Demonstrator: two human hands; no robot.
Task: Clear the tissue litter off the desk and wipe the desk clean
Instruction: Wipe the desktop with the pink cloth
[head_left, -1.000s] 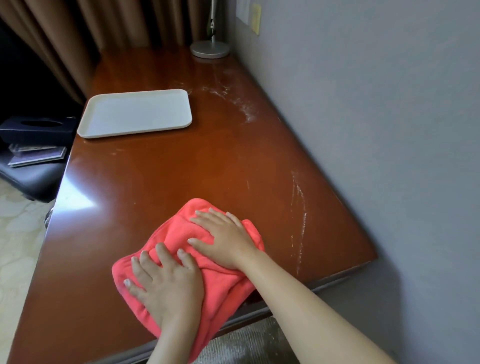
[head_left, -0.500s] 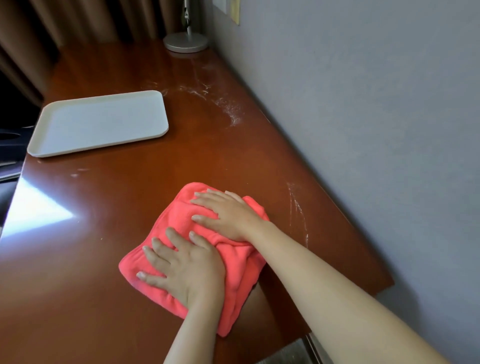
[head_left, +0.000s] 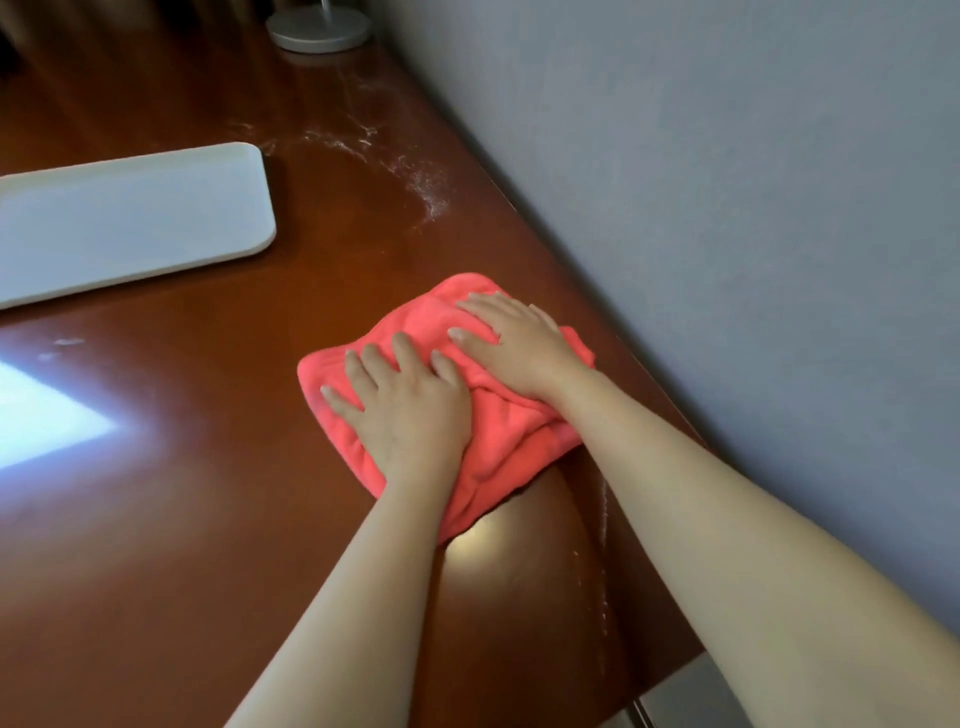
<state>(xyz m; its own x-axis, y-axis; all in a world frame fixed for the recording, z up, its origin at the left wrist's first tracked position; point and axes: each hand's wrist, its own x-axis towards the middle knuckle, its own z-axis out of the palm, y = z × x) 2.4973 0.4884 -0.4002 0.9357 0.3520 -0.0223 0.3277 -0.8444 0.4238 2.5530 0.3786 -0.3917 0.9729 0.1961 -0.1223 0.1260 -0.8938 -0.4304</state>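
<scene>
Two flat hands, left (head_left: 410, 410) and right (head_left: 519, 343), press plush coral cloth (head_left: 498, 431) (folded) onto glossy desk (head_left: 208, 519).

A coral-pink cloth (head_left: 498, 431), folded and rumpled, lies flat on the glossy reddish-brown counter (head_left: 218, 519) near its wall-side edge. White powdery smears (head_left: 410, 171) streak the counter beyond the cloth toward the far end, and a thin pale streak (head_left: 602, 561) runs along the wall-side edge nearer the viewer.

Tray (head_left: 130, 223) and lamp base (head_left: 319, 28) edge-cropped.
</scene>
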